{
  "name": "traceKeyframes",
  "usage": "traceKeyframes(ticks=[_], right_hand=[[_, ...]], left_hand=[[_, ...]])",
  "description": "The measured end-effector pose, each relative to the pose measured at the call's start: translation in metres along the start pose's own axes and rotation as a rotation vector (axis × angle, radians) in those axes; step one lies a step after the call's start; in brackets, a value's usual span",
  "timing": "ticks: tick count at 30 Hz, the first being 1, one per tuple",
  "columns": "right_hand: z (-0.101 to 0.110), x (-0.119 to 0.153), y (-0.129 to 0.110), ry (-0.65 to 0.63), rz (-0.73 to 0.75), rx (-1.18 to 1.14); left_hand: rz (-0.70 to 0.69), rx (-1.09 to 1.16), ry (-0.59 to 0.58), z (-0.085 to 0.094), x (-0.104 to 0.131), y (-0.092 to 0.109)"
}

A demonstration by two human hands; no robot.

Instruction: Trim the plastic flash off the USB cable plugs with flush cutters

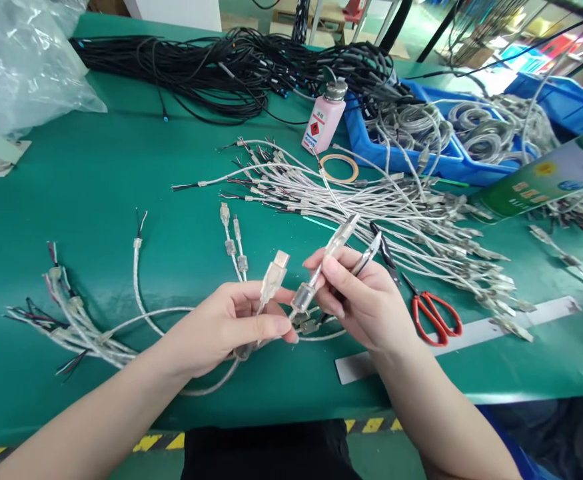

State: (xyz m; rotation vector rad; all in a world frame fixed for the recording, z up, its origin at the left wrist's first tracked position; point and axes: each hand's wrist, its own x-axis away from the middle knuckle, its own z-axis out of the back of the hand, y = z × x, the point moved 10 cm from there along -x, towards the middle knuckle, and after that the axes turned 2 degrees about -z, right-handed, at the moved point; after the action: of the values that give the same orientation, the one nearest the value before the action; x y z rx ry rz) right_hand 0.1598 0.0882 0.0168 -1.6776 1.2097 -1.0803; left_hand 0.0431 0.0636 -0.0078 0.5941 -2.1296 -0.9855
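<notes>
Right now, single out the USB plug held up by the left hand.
The pale USB plug rising from the left hand. The other raised plug is pinched in the right hand, beside the metal-tipped tool.

Both hands are pinching, pretty close together. Left hand has its thumb stretched toward the other grip, fingers curled behind it. Right hand sits a touch farther out, thumb pressed near the index finger, the other fingers tucked in underneath. Bare left forearm and right forearm angle in from below the grips.
</notes>
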Motion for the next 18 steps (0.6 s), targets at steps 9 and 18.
traceKeyframes(ticks=[9, 18], right_hand=[[-0.004, 0.021, -0.035, 0.148, 0.438, 0.857], [-0.052, 0.038, -0.027, 0.033, 0.758, 1.293]], left_hand=[[-0.118, 0.202, 0.213, 0.021, 0.001, 0.013], [-0.182, 0.247, 0.208, 0.022, 0.002, 0.015]])
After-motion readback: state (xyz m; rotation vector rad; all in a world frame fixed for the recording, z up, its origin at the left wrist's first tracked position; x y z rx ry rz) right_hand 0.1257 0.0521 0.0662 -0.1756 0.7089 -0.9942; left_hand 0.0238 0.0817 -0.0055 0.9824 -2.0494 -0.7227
